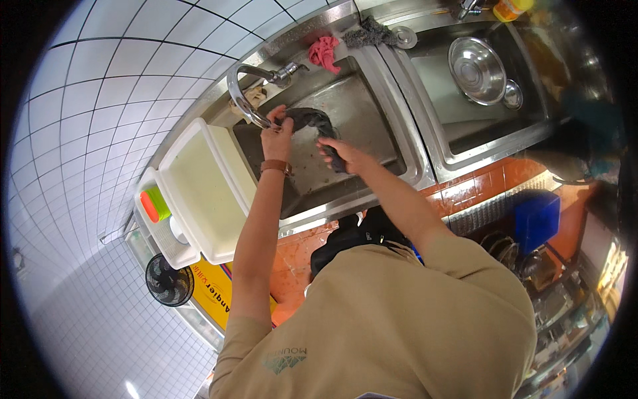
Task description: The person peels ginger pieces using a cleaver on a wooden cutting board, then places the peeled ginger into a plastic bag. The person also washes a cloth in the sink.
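Note:
A dark grey cloth (315,116), twisted into a rope and bent in an arch, spans both hands over the left stainless steel sink (351,119). My left hand (277,132) grips its left end beneath the spout of the curved chrome faucet (238,95); a brown band circles that wrist. Around the cloth's lower right part, my right hand (345,154) is closed, and a short end hangs below the fist. Whether water runs from the spout cannot be made out. Small dark bits lie on the wet sink bottom.
Left of the sink stands a white plastic tub (202,184) of cloudy liquid. A pink cloth (324,53) and a grey bundle (370,34) lie on the back ledge. The right sink (433,95) contains a steel bowl (477,70). A black fan (170,280) is at lower left.

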The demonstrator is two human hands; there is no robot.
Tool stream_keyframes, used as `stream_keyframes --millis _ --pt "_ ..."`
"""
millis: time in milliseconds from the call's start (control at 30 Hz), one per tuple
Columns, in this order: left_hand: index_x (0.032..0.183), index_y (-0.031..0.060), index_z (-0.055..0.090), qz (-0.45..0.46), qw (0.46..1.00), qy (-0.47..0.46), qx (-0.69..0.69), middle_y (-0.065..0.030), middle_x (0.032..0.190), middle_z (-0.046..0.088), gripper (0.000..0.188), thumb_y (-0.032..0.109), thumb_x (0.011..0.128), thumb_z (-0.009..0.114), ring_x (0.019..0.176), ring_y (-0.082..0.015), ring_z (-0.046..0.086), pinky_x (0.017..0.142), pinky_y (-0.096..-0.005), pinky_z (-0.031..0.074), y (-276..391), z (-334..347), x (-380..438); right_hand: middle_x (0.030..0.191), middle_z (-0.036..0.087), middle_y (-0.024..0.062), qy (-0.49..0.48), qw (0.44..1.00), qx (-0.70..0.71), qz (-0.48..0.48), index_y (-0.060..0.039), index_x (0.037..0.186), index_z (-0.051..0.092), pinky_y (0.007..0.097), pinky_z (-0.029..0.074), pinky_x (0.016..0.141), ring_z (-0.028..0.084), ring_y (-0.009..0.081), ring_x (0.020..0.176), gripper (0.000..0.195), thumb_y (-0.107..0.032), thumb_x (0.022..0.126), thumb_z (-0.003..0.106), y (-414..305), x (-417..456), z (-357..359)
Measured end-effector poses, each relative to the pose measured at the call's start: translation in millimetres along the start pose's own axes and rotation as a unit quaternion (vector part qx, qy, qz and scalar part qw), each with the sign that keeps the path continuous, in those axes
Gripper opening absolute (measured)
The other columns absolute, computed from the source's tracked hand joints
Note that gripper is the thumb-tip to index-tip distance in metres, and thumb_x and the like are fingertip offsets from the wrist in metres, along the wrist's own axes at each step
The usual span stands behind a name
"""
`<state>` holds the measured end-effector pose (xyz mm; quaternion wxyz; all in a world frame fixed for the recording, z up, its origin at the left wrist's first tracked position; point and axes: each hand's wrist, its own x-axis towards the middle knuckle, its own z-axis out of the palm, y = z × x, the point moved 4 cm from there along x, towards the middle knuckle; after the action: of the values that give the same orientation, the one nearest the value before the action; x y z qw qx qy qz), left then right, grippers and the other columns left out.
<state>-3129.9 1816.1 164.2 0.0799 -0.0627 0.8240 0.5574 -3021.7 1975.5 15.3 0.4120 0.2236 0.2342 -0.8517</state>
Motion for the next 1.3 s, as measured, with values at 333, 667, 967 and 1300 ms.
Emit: stream_keyframes --millis 333,667,967,1300 --pt "0.136 0.0129 0.071 0.02 0.984 0.133 0.117 -0.0087 0.142 0.066 0.038 0.037 0.107 0.072 0.118 -0.0238 0.066 0.09 -0.0414 0.058 -16 -10 -67 0.091 0.071 0.0105 0.092 0.962 0.241 -0.087 -0.0044 0.097 0.068 0.0459 0.061 0.073 0.071 0.0276 0.082 0.033 -0.037 0.101 0.07 -12 96 88" --pt "0.119 0.0124 0.067 -0.306 0.867 -0.011 -0.394 -0.0084 0.111 0.072 0.023 0.033 0.111 0.06 0.089 -0.0226 0.07 0.064 -0.0384 0.052 -83 22 -42 0.141 0.067 0.022 0.2 0.857 -0.47 -0.067 0.0014 0.133 0.066 0.0526 0.056 0.094 0.069 0.0466 0.116 0.066 -0.057 0.102 0.065 -73 -8 72" --pt "0.136 0.0031 0.066 -0.239 0.952 0.028 -0.187 -0.0093 0.11 0.071 0.037 0.021 0.103 0.072 0.077 -0.019 0.066 0.057 -0.0359 0.048 -22 -8 -30 0.143 0.067 0.025 0.23 0.807 -0.41 -0.358 0.0071 0.139 0.064 0.0475 0.047 0.113 0.061 0.0447 0.133 0.069 -0.049 0.1 0.072 -173 28 92" --pt "0.137 0.0011 0.069 -0.129 0.991 0.017 -0.013 -0.0089 0.113 0.076 0.049 0.021 0.094 0.079 0.098 -0.0155 0.073 0.077 -0.0339 0.061 -17 -48 -45 0.15 0.059 0.0327 0.308 0.651 -0.562 -0.408 0.007 0.153 0.051 0.0489 0.043 0.119 0.055 0.0472 0.141 0.08 -0.049 0.099 0.068 -210 32 114"
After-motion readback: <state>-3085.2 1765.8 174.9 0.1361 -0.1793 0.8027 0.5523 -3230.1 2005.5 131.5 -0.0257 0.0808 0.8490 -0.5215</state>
